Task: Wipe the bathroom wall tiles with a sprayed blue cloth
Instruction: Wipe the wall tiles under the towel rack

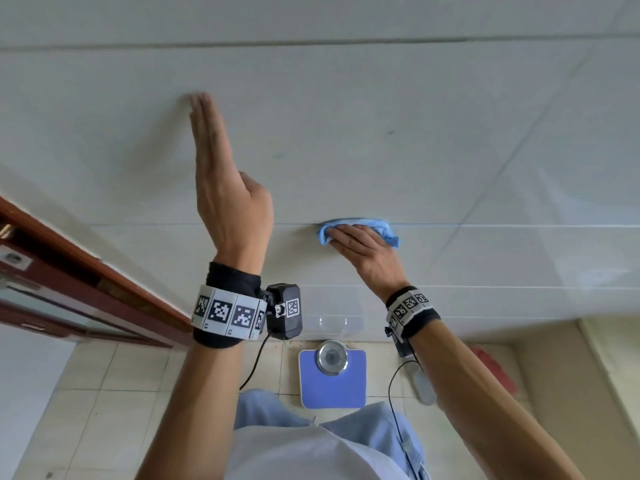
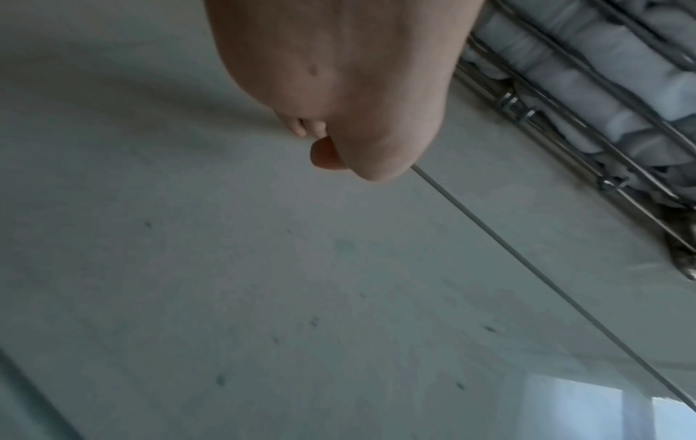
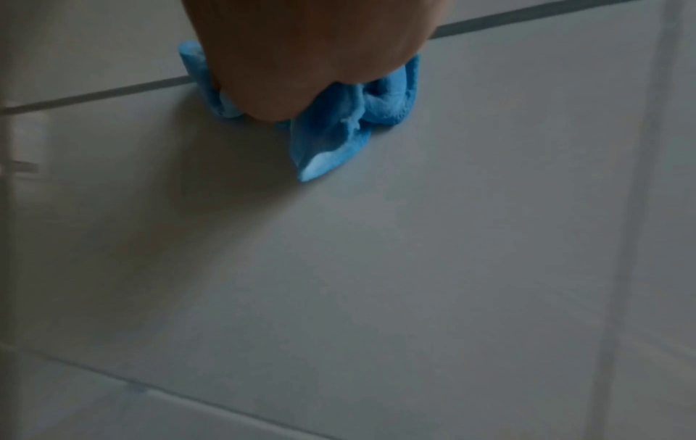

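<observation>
The blue cloth (image 1: 384, 228) lies bunched against the pale wall tiles (image 1: 346, 133), right on a horizontal grout line. My right hand (image 1: 360, 247) presses it to the wall with flat, straight fingers. In the right wrist view the heel of that hand (image 3: 301, 53) covers most of the cloth (image 3: 331, 137), and a loose corner hangs below. My left hand (image 1: 214, 161) is higher and to the left, fingers straight, tips against the tile, holding nothing. The left wrist view shows its palm (image 2: 350, 74) over speckled tile.
A blue bathroom scale (image 1: 332, 375) sits on the floor below my hands, with a clear plastic box (image 1: 334, 323) behind it. A brown door frame (image 1: 86, 282) runs along the left. A red object (image 1: 495, 372) lies at floor right. A wire rack (image 2: 587, 89) holds folded grey fabric.
</observation>
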{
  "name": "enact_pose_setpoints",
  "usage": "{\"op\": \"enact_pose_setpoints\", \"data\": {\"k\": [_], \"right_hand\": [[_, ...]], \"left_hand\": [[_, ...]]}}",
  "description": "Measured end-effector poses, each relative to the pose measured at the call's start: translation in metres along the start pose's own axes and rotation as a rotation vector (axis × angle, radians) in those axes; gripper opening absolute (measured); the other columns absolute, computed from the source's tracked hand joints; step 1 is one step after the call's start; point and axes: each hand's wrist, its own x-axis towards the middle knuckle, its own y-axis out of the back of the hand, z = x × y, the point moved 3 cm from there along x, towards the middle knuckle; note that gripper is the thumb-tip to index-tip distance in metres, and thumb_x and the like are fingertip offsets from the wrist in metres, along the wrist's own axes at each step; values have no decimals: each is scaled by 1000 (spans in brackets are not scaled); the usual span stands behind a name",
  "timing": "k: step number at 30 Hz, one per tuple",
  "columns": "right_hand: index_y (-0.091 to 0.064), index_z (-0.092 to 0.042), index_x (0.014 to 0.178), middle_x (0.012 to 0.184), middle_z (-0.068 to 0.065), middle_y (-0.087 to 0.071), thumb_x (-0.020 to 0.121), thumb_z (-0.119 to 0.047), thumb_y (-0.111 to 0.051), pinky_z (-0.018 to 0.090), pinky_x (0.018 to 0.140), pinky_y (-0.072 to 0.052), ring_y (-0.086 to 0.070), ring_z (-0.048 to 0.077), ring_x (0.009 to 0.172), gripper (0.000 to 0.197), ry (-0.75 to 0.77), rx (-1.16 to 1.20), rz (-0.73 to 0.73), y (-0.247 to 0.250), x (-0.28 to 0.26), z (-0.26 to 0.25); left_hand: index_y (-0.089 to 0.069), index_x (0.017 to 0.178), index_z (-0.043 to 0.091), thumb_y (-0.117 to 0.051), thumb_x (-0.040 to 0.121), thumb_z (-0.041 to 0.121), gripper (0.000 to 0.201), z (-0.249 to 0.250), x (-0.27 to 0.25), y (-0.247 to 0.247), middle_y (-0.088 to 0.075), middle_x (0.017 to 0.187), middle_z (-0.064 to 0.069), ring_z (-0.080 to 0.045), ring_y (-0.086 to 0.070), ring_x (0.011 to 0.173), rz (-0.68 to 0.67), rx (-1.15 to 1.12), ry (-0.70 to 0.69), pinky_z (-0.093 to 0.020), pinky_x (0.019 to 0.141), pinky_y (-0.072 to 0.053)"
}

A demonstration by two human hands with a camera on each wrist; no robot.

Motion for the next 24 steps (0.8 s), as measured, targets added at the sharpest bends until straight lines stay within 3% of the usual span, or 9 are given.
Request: {"op": "enact_pose_setpoints", "data": {"k": [3,6,11,15,17,20,24], "right_hand": [[-60,-10,145,156,-3,-53,114,-8,-39,36,120,-38,-52,22,142,38,-97,-20,9,32,-39,34],[-65,-9,140,152,-3,-57,115,-7,-24,34,123,-32,-55,22,139,48,-185,-76,26,69,-72,60],[-66,-11,138,152,-3,-57,93,8,-40,46,121,-37,-51,22,142,56,-289,-104,14,106,-112,90],[-67,-11,138,151,1,-57,81,27,-56,49,118,-40,-47,23,146,69,-386,-31,73,128,-130,104],[-68,-7,137,150,7,-58,92,20,-59,48,115,-44,-48,27,145,53,-421,5,192,155,-124,106],[-65,1,136,150,16,-55,106,4,-47,42,118,-43,-49,32,143,35,-402,-51,520,220,-88,104],[-63,5,137,147,28,-54,102,12,-49,50,118,-40,-49,40,141,39,-441,-115,935,309,-21,115]], "left_hand": [[-25,162,0,-30,74,-15,89,37,-19,-22,-25,170,-15,-25,-22,159,-33,-7,-5,-33,128,-27],[-25,163,2,-30,75,-16,90,71,-39,-43,-24,171,-13,-23,-21,159,-69,-2,1,-35,127,-29],[-24,164,6,-31,75,-18,92,113,-64,-61,-23,172,-9,-20,-20,160,-119,4,16,-31,125,-31],[-24,164,6,-30,76,-17,92,122,-64,-56,-22,172,-8,-19,-19,160,-120,18,13,-34,125,-32],[-23,164,7,-30,76,-17,92,122,-60,-55,-21,172,-8,-18,-18,160,-120,23,8,-37,125,-32],[-21,164,6,-30,76,-16,91,122,-53,-56,-20,173,-8,-19,-17,160,-109,27,13,-35,127,-29],[-19,165,6,-30,78,-15,90,135,-42,-63,-18,173,-8,-20,-15,161,-97,13,24,-15,124,-20]]}}
